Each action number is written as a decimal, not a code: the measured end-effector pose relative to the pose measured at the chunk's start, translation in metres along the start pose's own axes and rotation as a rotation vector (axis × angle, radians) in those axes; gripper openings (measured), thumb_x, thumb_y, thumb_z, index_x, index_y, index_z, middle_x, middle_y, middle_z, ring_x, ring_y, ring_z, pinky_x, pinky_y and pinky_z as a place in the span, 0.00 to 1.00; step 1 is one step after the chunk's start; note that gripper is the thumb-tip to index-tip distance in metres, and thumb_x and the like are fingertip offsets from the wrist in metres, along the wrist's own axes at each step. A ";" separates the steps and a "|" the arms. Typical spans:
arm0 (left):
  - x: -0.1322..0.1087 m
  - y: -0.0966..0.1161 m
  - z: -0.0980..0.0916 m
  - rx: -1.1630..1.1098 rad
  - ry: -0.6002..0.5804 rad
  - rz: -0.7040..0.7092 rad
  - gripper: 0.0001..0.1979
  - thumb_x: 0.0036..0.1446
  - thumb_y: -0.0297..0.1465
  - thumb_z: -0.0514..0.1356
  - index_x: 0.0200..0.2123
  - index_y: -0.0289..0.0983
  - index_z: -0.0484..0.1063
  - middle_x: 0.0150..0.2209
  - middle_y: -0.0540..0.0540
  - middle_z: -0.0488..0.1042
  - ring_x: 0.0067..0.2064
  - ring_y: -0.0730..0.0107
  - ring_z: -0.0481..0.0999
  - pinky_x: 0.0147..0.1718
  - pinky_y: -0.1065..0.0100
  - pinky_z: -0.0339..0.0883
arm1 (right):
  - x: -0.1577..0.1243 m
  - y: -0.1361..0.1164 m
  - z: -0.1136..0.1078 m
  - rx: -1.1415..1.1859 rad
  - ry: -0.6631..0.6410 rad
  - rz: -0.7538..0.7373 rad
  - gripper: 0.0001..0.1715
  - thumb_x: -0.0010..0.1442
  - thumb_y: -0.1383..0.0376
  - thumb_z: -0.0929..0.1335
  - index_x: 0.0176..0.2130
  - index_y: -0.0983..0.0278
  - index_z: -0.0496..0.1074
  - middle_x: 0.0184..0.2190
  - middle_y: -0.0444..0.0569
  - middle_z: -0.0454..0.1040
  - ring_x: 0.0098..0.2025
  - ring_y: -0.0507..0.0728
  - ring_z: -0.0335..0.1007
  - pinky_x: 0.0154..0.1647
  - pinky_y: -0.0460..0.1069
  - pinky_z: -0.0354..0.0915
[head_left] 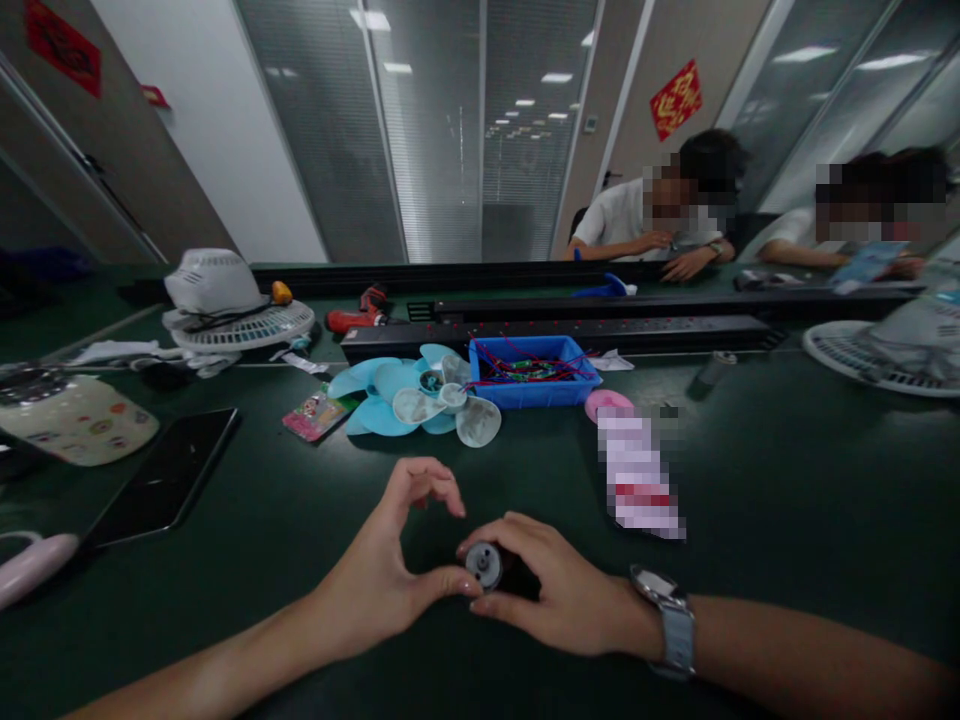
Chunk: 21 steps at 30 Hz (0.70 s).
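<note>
Between the thumb and fingers of my right hand (562, 590) is a small cylindrical motor (483, 566), its round grey end facing up toward me. My left hand (390, 575) is beside it with fingers raised and curved apart; its thumb tip reaches the motor's near left edge, and whether it presses on it I cannot tell. Beyond the hands lie light blue fan blades (367, 415) with a smaller greyish fan blade (480, 422) on top. Right behind them stands a blue bin (532, 392) holding red and dark wires.
Another small metal cylinder (711, 374) stands back right. A pink-topped item (641, 470), partly pixelated, lies right of centre. Left are a tablet (169, 470), a card packet (319, 412) and a fan (240, 325). A red power drill (360, 312) lies behind. Two people (622, 220) sit opposite.
</note>
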<state>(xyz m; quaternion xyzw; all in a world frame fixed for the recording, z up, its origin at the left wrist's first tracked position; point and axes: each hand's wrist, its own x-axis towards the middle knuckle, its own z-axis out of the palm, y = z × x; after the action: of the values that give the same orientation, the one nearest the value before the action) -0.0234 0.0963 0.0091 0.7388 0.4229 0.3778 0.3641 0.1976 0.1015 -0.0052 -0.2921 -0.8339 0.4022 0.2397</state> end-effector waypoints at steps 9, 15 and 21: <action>0.001 0.005 0.001 -0.017 -0.021 -0.026 0.32 0.49 0.30 0.70 0.52 0.43 0.55 0.28 0.56 0.69 0.36 0.65 0.74 0.43 0.61 0.65 | 0.001 0.001 0.001 -0.027 0.000 0.027 0.19 0.60 0.58 0.71 0.48 0.63 0.69 0.43 0.49 0.74 0.43 0.56 0.69 0.45 0.51 0.65; 0.001 0.000 0.000 0.026 -0.001 0.047 0.40 0.47 0.32 0.72 0.56 0.46 0.50 0.47 0.45 0.68 0.52 0.58 0.69 0.53 0.57 0.60 | -0.001 0.000 0.000 -0.011 -0.009 0.001 0.21 0.60 0.60 0.71 0.51 0.63 0.68 0.46 0.48 0.74 0.45 0.55 0.69 0.48 0.51 0.64; -0.003 0.007 0.003 -0.065 -0.135 0.018 0.37 0.56 0.27 0.65 0.60 0.47 0.45 0.36 0.51 0.73 0.48 0.61 0.73 0.52 0.55 0.60 | 0.000 0.003 0.002 -0.032 0.001 0.035 0.19 0.60 0.58 0.72 0.48 0.64 0.70 0.43 0.49 0.74 0.43 0.56 0.69 0.45 0.51 0.64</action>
<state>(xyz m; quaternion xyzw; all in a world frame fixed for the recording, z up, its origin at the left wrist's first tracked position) -0.0196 0.0905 0.0127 0.7542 0.3782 0.3439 0.4122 0.1974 0.1016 -0.0083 -0.3108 -0.8348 0.3928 0.2284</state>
